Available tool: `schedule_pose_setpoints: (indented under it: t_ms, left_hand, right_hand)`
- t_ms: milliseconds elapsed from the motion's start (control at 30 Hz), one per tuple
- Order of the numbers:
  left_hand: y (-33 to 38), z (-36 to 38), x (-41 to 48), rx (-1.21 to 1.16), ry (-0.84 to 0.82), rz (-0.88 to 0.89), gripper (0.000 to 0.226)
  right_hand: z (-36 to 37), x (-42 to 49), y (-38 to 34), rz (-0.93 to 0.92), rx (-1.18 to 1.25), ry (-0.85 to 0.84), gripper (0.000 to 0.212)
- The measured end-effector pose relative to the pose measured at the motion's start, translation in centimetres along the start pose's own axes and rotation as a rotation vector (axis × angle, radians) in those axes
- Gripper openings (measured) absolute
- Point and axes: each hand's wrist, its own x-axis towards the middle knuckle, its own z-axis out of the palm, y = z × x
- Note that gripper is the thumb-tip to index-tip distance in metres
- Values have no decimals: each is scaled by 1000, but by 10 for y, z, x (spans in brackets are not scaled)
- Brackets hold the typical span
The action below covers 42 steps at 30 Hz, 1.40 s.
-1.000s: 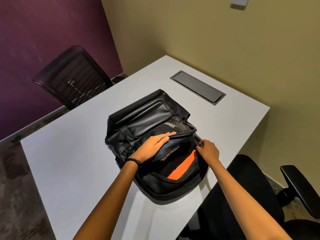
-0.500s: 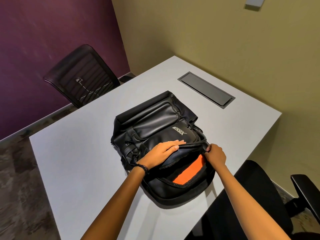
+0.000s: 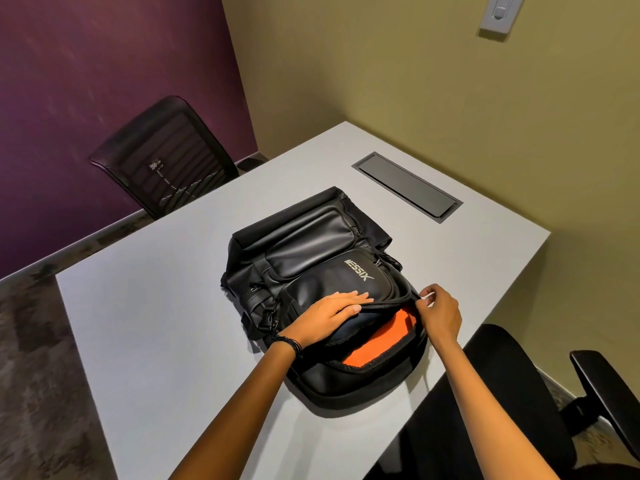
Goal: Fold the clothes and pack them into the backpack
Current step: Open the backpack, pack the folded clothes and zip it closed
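Nearest, at 5 o'clock from the table, stands a black office chair (image 3: 502, 393), its armrest (image 3: 609, 393) out at 4 o'clock. Both forearms reach in from 6 o'clock over the grey table (image 3: 156, 323); the left wrist wears a dark braided band (image 3: 290, 344).

The black backpack (image 3: 311, 251) lies flat near the middle of the table, its main opening gaping toward 6 o'clock. An orange lining (image 3: 377, 341) shows inside, and a dark bundle (image 3: 346, 329) sits in the mouth at 9 o'clock of it; what the bundle is I cannot tell.

The left hand (image 3: 329, 315) lies flat on the front panel just below the white lettering, fingers straight and together and pointing to 3 o'clock, with the thumb at the edge of the opening. The right hand (image 3: 440, 311) is at the 3 o'clock end of the opening, thumb and forefinger pinched on the backpack's rim and the other fingers curled above; whether a zip pull is between them is too small to see.

Beyond the backpack, at 1 o'clock, a dark cable hatch (image 3: 407, 187) is set flush in the tabletop. At 10 o'clock a black mesh chair (image 3: 166, 157) stands against the purple wall (image 3: 104, 64). High at 1 o'clock a pale wall plate (image 3: 498, 12) is fixed to the olive wall (image 3: 381, 64)
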Motion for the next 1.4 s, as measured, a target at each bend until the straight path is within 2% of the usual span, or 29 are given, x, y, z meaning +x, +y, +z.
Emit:
schedule_pose_setpoints:
  t_ms: [167,300,433,567,700,800,900,1000,1133,1233,1300,1400]
  left_hand:
    - [-2,11,0,78,-3,25,38]
    - [3,21,0,228,28,49,40]
    - [4,27,-6,377,35,74,45]
    - [-6,42,-17,646,-43,88,61]
    - [-20,56,-37,751,82,39,84]
    - [-34,56,-57,703,146,-32,96]
    - [-47,50,-81,608,181,-134,93]
    - [-60,43,-105,467,217,-234,84]
    - [-75,38,-128,291,388,-315,72]
    - [-84,37,-137,235,447,-417,66]
    - [-90,37,-140,170,486,-507,58]
    - [-96,38,-140,69,592,-586,32]
  right_hand:
    - [2,-1,10,82,84,-126,19]
    - [-11,-4,8,70,234,-51,20]
    - [-20,-15,-5,-44,309,22,25]
    - [-17,-35,-21,-145,326,3,24]
    - [0,-64,-29,-385,227,-110,24]
    - [18,-84,-31,-579,126,-261,19]
    - [35,-99,-35,-737,-45,-316,24]
    - [50,-109,-44,-831,-168,-383,29]
    - [67,-117,-53,-937,-323,-447,34]
    - [75,-117,-53,-933,-389,-548,49]
    - [79,-115,-50,-982,-422,-543,54]
    - [82,-114,-50,-1076,-456,-483,57]
